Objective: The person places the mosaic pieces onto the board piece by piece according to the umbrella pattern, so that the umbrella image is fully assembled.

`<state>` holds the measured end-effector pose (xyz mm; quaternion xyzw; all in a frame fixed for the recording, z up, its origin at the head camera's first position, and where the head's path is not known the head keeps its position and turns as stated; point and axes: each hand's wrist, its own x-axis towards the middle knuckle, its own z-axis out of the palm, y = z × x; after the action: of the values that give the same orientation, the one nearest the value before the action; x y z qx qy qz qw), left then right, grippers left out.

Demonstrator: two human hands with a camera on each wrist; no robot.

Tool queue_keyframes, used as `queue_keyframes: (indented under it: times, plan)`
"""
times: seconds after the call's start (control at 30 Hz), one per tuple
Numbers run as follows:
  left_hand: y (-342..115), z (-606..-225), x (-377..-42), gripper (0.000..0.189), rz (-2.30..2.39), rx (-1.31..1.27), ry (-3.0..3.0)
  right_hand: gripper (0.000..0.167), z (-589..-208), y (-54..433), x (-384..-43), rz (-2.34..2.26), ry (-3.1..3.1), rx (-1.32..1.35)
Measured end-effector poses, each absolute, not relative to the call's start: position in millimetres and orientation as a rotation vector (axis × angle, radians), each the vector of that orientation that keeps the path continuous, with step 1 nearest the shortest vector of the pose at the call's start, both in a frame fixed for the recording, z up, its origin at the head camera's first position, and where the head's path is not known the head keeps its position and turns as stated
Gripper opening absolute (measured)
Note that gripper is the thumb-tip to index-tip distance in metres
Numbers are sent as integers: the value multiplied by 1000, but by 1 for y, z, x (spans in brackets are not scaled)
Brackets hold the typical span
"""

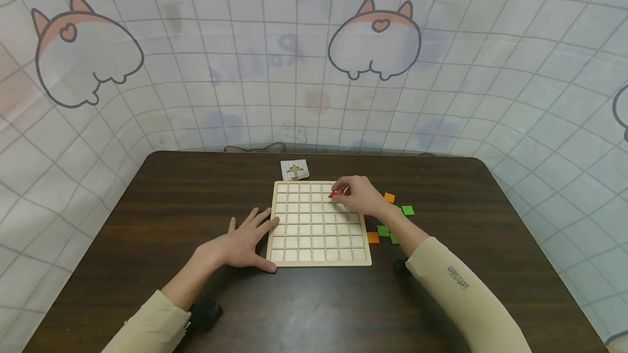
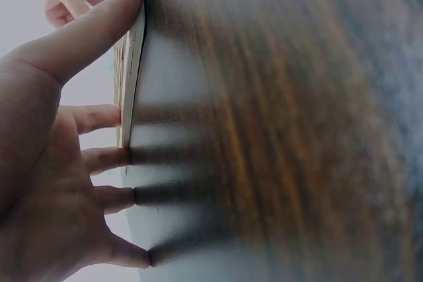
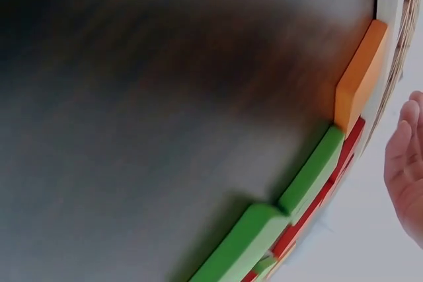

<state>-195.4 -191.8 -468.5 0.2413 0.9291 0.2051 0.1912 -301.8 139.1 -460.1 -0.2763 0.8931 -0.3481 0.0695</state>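
Observation:
A pale wooden board (image 1: 319,264) divided into a grid of square cells lies flat on the dark table. My right hand (image 1: 362,196) is over its far right part and pinches a small red tile (image 1: 332,194) between thumb and fingertips, close over the cells. At the board's left side my left hand (image 1: 240,245) is spread wide, thumb and index finger at the edge. In the left wrist view its thumb (image 2: 99,34) lies along the board's side, while the outer fingertips rest on the table. The grid cells in view hold no coloured tiles.
Right of the board lie several loose tiles: orange ones (image 1: 373,238), green ones (image 1: 383,231) and red ones (image 3: 310,206), some overlapping. Behind the board is a small card (image 1: 295,170) with a coloured grid picture. A patterned curtain (image 1: 314,70) stands behind the table (image 1: 196,178).

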Motion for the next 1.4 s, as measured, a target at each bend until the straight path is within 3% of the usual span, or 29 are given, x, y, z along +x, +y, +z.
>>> queue_keyframes:
  times: [1.2, 1.4]
  plan:
    - [-191, -467, -195, 110, 543, 682, 2623, 18, -466, 94, -314, -950, 2657, -760]
    - [-193, -468, -196, 111, 506, 675, 2630, 12, -465, 95, -315, -948, 2657, -741]
